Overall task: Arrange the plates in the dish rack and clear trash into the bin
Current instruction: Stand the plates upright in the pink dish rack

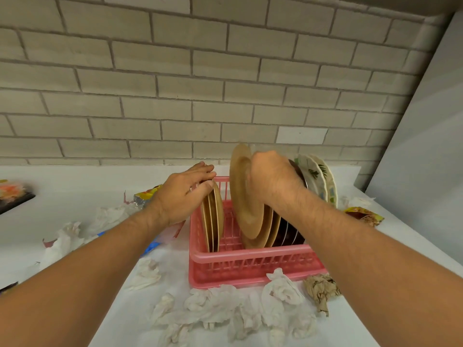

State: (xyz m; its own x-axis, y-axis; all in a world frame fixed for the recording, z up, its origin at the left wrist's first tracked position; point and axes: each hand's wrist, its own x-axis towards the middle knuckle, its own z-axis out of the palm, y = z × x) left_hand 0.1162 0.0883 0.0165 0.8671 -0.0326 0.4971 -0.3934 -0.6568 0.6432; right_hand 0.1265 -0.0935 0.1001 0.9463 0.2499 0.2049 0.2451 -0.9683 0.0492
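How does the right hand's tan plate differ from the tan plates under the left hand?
The tan plate in the right hand is single, tilted and rises high above the pink rack; the tan plates under the left hand are a close, nearly upright, lower stack. The right hand grips its plate; the left hand's fingers lie across theirs. Both are tan, on edge.

The right hand (271, 179) covers the upper parts of the dark plates (288, 234); their number cannot be determined. Its fingertips are out of view beside the large tan plate (244, 196), whose top rim is blurred. The right forearm (350, 246) hides the right end of the pink rack (250, 266). The left forearm (100, 246) covers part of a blue wrapper (151, 246). A dark printed object (13, 196) is cut off by the left edge.
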